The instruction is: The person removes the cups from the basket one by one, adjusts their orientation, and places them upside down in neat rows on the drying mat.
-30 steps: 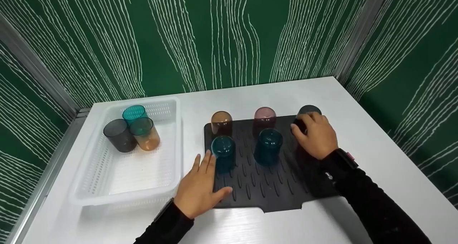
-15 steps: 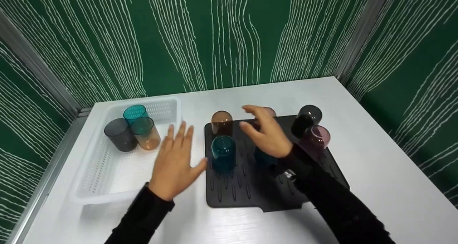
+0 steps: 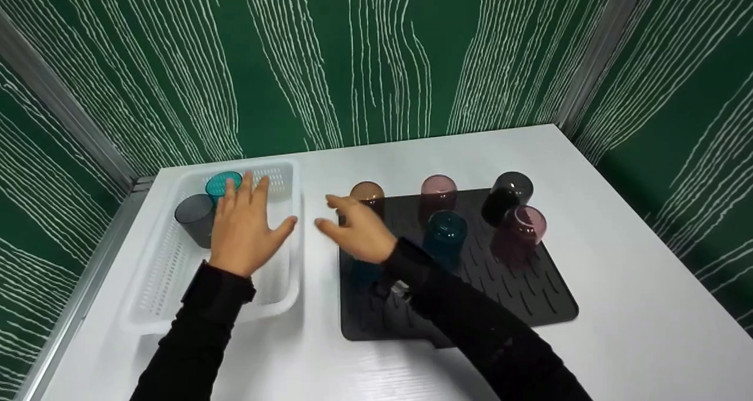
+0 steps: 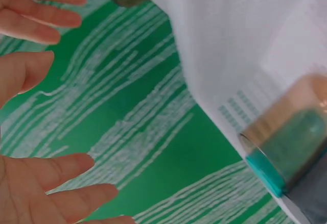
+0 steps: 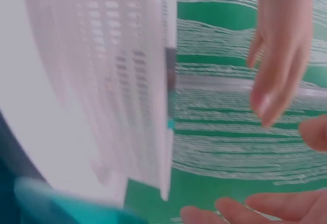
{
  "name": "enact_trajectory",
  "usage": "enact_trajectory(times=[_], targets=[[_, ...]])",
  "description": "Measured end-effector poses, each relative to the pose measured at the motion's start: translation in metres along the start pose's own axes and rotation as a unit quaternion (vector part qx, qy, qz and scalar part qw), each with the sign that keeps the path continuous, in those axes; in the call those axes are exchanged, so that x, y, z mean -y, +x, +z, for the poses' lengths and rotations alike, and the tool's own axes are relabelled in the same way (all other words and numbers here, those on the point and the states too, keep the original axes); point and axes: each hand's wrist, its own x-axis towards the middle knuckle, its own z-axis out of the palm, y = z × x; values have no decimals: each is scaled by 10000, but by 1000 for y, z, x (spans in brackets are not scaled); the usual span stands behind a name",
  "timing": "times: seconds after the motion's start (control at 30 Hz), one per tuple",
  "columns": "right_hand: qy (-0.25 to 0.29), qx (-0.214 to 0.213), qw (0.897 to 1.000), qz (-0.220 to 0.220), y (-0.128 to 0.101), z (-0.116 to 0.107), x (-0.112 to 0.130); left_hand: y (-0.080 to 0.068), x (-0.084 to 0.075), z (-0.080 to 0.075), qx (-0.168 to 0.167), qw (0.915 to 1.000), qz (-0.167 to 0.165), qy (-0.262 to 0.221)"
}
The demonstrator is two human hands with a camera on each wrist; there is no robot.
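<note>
I see my left hand [image 3: 244, 227] spread flat with straight fingers above the white basket [image 3: 159, 283], holding nothing, just over the orange cup, which it hides in the head view, and beside the grey cup [image 3: 193, 217] and the teal cup [image 3: 221, 183] standing in the far corner of the basket. My right hand [image 3: 356, 230] is also spread and empty, its fingers pointing left over the gap of worktop [image 3: 617, 283] between the basket and the black mat [image 3: 529, 295]. On the mat stand upside-down cups: amber [image 3: 367, 194], pink [image 3: 438, 190], dark [image 3: 507, 194], teal [image 3: 446, 231] and mauve [image 3: 520, 229].
</note>
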Motion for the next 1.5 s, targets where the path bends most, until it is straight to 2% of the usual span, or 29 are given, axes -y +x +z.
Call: enact_trajectory(times=[0.17,0.43,0.63,0.83,0.9,1.03,1.23,1.5], targets=[[-428,417,9981,159,8,30,3,13,15,3,88,9996,-249,96],[-843,734,9910,737,17,65,-3,25,32,13,621,9958,-640,185],[-777,566,9932,661,15,79,-11,33,46,24,1019,9905,-921,99],[-533,279,9967,538,12,86,-15,33,54,29,1583,9794,-1253,76],[-487,197,9974,487,12,88,-17,33,55,31,1597,9789,-1277,49],[-448,51,9980,434,11,92,-20,33,59,37,1405,9822,-1250,18],[-145,-132,9987,464,8,97,-22,32,60,38,1330,9818,-1352,-39],[61,-294,9987,417,7,99,-23,30,60,37,1262,9871,-983,64]])
